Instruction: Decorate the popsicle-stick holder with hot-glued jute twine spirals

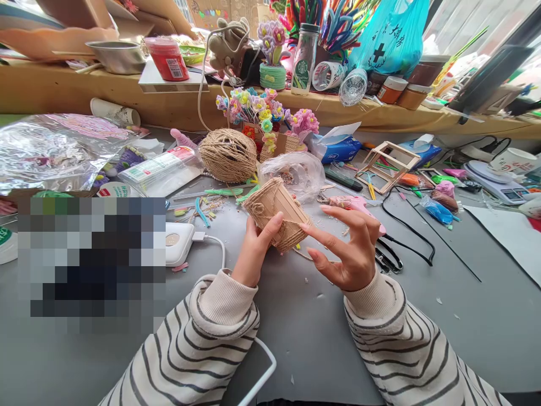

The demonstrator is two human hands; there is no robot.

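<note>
My left hand (260,245) grips a small wooden box (286,210) by its lower left side, thumb on the near face. Twine is wound along the box's edges, and a coiled twine knot sits at its left corner. The box is tilted above the table. Beside its right edge is my right hand (349,242), fingers spread, with the index fingertip at the box's corner; whether it touches is hard to tell. A loose strand of twine trails below the box toward that hand. Behind stands a large ball of twine (228,155).
A pink glue gun (355,207) with a black cable lies right of the box. Behind it are a wooden stick frame (387,163) and a clear plastic bag (293,172). A white power bank (178,243) with its cable lies left. A kitchen scale (496,181) stands far right.
</note>
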